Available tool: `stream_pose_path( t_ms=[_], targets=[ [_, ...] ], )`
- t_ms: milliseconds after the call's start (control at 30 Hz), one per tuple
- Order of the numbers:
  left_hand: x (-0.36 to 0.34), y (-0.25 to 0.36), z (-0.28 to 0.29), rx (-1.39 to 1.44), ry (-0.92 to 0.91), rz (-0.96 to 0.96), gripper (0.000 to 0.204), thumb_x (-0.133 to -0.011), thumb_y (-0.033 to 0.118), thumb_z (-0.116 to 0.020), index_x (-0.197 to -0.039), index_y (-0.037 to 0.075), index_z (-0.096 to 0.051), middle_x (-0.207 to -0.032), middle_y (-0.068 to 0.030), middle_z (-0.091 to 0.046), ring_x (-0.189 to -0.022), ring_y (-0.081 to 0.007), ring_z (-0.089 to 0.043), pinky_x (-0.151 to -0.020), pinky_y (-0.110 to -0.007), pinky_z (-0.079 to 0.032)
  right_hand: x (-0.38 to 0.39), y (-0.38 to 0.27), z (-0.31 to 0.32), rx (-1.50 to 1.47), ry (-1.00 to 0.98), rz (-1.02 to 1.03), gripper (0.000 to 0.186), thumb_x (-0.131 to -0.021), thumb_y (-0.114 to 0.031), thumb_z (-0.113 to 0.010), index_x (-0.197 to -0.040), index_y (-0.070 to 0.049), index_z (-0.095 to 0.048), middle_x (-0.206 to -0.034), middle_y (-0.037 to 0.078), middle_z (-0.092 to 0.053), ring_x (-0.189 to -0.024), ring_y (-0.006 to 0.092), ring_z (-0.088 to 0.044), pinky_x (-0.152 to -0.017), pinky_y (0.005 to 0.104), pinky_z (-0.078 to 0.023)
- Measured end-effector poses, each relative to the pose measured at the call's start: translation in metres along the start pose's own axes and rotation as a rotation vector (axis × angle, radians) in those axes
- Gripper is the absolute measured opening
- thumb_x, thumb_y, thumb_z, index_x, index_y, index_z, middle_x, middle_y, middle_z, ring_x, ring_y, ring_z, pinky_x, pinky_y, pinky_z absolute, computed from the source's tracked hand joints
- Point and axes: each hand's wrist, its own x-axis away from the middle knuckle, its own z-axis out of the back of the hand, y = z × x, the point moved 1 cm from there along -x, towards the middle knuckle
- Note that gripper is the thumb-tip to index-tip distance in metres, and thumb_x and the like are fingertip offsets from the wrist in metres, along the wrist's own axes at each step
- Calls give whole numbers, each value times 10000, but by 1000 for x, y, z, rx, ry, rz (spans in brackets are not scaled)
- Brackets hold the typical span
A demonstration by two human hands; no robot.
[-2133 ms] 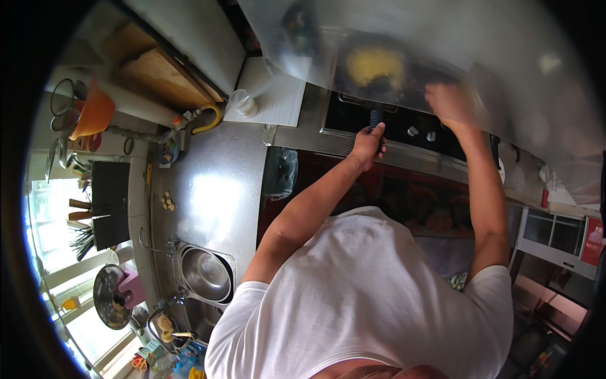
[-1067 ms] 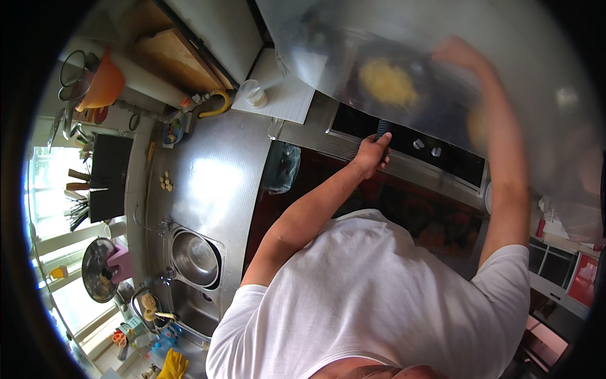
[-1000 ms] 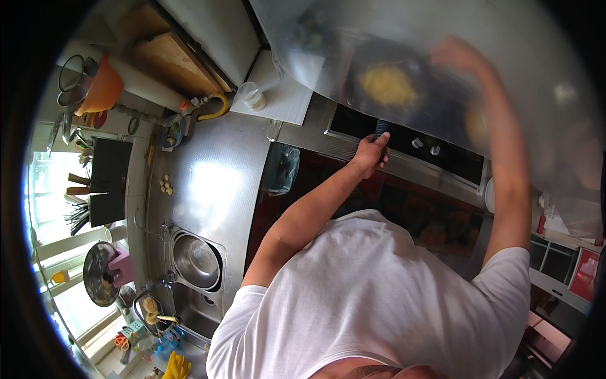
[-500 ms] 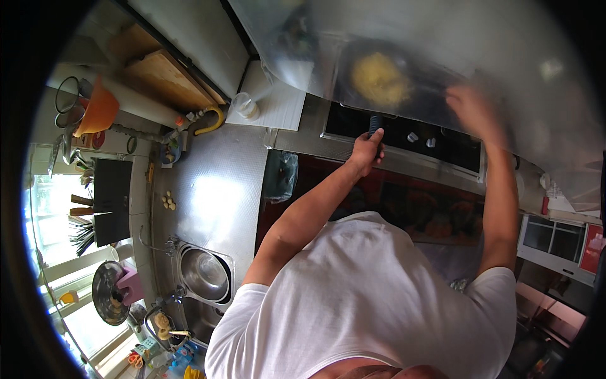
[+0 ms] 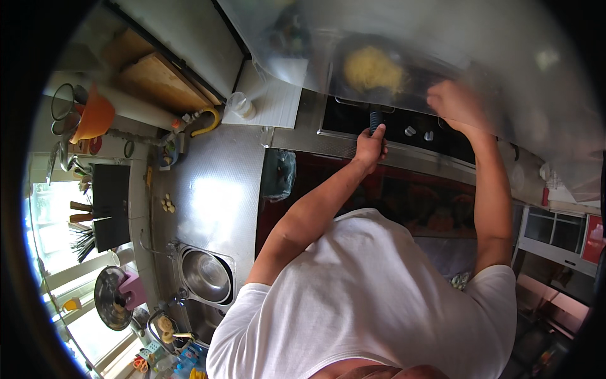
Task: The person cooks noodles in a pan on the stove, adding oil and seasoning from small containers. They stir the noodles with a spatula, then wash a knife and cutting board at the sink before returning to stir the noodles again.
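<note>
My left hand is wrapped round the dark ribbed handle of a dark frying pan. In the pan, over the stove's left side, lies yellow food that looks like scrambled egg. Reaching over the stove to the right of the pan, my right hand is closed with its fingers curled in. What it grips, if anything, is lost in blur behind a hazy, see-through sheet above the stove.
The black stove has two knobs at its front. To its left, a clear cup stands on a white ribbed board. A steel counter runs down to a sink holding a metal basin. Knives hang in a black rack.
My right hand has moved slightly left, nearer the pan. My left hand keeps its hold on the handle. The yellow food appears shifted slightly left along with the view.
</note>
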Motion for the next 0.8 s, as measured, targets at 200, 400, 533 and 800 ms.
stream_pose_path(
  t_ms=[200, 400, 533, 800],
  targets=[
    [3, 5, -5, -34, -11, 1, 337, -1019, 383, -654, -1049, 86, -498, -746, -25, -560, -552, -126, -537, -441, -284, -404, -44, 21, -54, 97, 90, -9, 246, -961, -305, -630, -1013, -102, -760, -990, 159, -749, -973, 382, -716, -839, 503, -565],
    [-2, 1, 2, -39, 4, -23, 353, -1018, 396, -654, -1042, 77, -505, -741, -21, -563, -546, -122, -548, -430, -284, -397, -77, 118, -25, 23, 130, 189, 174, -933, -187, -636, -963, -56, -747, -903, 186, -730, -881, 377, -711, -794, 480, -572],
    [2, 5, -1, -50, -9, -27, 361, -1017, 400, -656, -1040, 72, -507, -741, -23, -568, -541, -121, -544, -432, -283, -398, -153, 171, -1, 792, -60, 533, 134, -845, -112, -686, -943, -40, -743, -923, 168, -745, -839, 307, -728, -764, 414, -586],
    [6, 6, 3, -26, -5, -21, 352, -1023, 386, -652, -1056, 68, -504, -737, -27, -560, -558, -124, -537, -452, -281, -411, -203, 143, -25, -279, -97, -142, 190, -828, -240, -747, -797, -52, -732, -711, 101, -692, -624, 209, -654, -607, 395, -545]
  ],
)
